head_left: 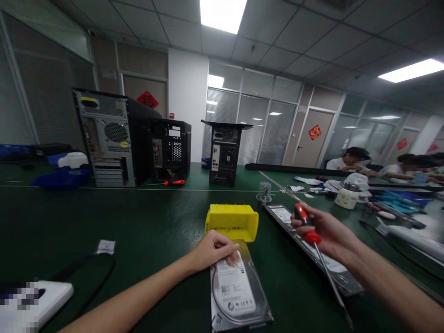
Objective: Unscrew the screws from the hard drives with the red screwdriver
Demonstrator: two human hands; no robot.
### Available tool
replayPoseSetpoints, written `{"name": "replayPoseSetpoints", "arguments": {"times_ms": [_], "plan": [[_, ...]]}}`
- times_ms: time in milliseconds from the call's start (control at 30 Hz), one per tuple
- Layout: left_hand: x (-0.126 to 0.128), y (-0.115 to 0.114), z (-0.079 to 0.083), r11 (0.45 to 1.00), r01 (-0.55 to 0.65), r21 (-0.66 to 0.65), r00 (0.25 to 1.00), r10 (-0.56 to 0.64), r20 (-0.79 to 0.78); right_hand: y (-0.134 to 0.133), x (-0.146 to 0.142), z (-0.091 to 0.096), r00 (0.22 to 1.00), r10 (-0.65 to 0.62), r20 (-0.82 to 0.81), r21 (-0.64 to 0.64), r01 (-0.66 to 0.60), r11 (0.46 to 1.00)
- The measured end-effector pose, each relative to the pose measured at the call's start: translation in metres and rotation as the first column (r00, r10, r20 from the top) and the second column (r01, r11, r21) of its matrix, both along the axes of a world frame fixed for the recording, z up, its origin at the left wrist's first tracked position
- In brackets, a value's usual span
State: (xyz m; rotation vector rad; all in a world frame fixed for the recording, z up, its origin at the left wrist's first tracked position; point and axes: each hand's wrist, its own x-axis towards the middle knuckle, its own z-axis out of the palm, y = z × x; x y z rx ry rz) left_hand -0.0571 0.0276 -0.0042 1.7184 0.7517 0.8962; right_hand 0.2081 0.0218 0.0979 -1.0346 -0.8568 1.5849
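Left hand (215,252) half-curled on the hard drive (236,289), lower centre, can't tell if pinching anything; right hand (331,230) gripping a screwdriver (313,237), lower right.

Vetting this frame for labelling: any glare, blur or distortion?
All head view: ceiling light panel blown out to white; verticals near both sides lean, apparently wide-angle stretch; white device partly pixelated; hard drive label legible only in its larger marks, fine print unreadable.
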Motion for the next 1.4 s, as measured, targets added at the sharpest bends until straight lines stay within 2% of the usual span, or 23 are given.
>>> {"name": "replayPoseSetpoints", "arguments": {"times_ms": [100,233,367,533,733,900,1000,1067,1100,1167,1233,1333,1400], "plan": [[0.001,0.001,-0.002,1.0,-0.008,0.011,1.0,0.008,-0.002,-0.006,0.004,-0.039,0.981,-0.01,0.195,-0.087,0.027,0.996],[0.001,0.001,-0.003,0.999,-0.022,0.026,0.999,0.022,-0.025,-0.011,0.0,-0.07,0.91,0.061,0.409,-0.023,-0.057,0.998],[0.002,0.001,-0.002,0.998,-0.03,0.046,0.998,0.032,-0.058,-0.015,-0.008,-0.085,0.789,0.083,0.608,0.107,-0.185,0.977],[0.003,0.0,0.001,0.998,-0.031,0.061,0.997,0.036,-0.075,-0.013,-0.01,-0.097,0.56,-0.141,0.817,0.335,-0.261,0.905],[0.001,-0.002,0.002,0.995,-0.033,0.097,0.995,0.042,-0.092,-0.009,-0.005,-0.108,0.331,-0.293,0.897,0.407,-0.362,0.838],[0.002,0.001,-0.002,0.989,-0.042,0.145,0.992,0.059,-0.113,-0.016,-0.009,-0.106,0.22,-0.31,0.925,0.377,-0.43,0.821],[0.002,-0.001,-0.002,0.978,-0.055,0.202,0.989,0.08,-0.122,-0.028,-0.012,-0.092,0.179,-0.279,0.944,0.331,-0.498,0.801],[0.001,-0.004,0.0,0.958,-0.085,0.274,0.986,0.121,-0.117,-0.039,-0.015,-0.079,0.153,-0.213,0.965,0.262,-0.565,0.782],[0.0,-0.006,0.001,0.94,-0.116,0.32,0.982,0.157,-0.107,-0.045,-0.017,-0.072,0.133,-0.154,0.979,0.203,-0.599,0.775],[-0.001,-0.01,0.002,0.889,-0.198,0.414,0.967,0.247,-0.069,-0.058,-0.023,-0.061,0.074,0.051,0.996,0.007,-0.625,0.781],[-0.003,-0.013,0.002,0.827,-0.284,0.486,0.942,0.336,-0.021,-0.067,-0.032,-0.053,-0.002,0.178,0.984,-0.139,-0.633,0.761],[-0.004,-0.015,0.0,0.749,-0.392,0.534,0.9,0.434,0.052,-0.075,-0.045,-0.048,-0.119,0.187,0.975,-0.22,-0.635,0.741],[-0.004,-0.015,0.0,0.702,-0.474,0.532,0.862,0.494,0.116,-0.077,-0.052,-0.049,-0.141,0.155,0.978,-0.209,-0.642,0.738]]}}
